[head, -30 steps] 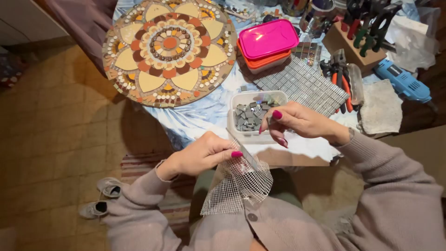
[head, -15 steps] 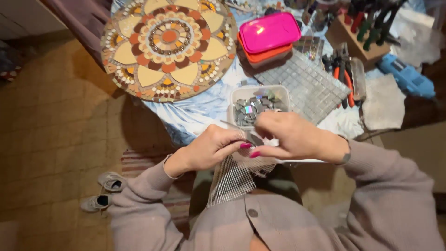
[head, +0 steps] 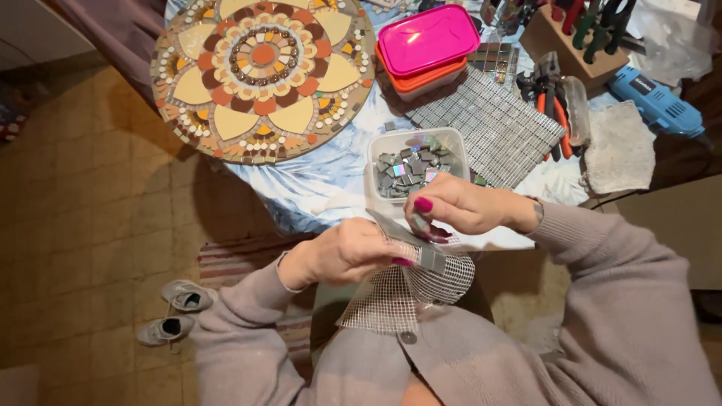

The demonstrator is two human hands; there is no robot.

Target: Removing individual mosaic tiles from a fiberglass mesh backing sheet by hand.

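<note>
1. Far left at about 8 o'clock, a pair of grey shoes (head: 171, 312) sits on the tan tile floor.
2. Up at 11 o'clock on the table is the round mosaic panel (head: 262, 74), a flower pattern in cream, orange and brown.
3. My left hand (head: 342, 252) is just left of centre, fingers curled and pressed down on the white mesh backing (head: 406, 289), thumb on top. The mesh hangs out of that grip toward 6 o'clock, over my lap.
4. Along the top edge of the mesh runs a strip of small grey mirror tiles (head: 410, 239), right between my two hands, at 3 o'clock from my left thumb.
5. My right hand (head: 462, 204) comes in from 3 o'clock, thumb and fingertips pinched together at the upper end of that tile strip. Can't tell whether it's one tile or the mesh edge I've actually got.
6. Straight up at 12 o'clock from my hands is the clear plastic tub (head: 416, 164) of loose grey tiles, just beyond my right knuckles.
7. Further up, the pink-lidded container (head: 429, 41) stacked on an orange one.
8. Toward 2 o'clock, a full tile sheet (head: 492, 124), then pliers (head: 553, 105), and the blue power tool (head: 654, 101) at far right.
</note>
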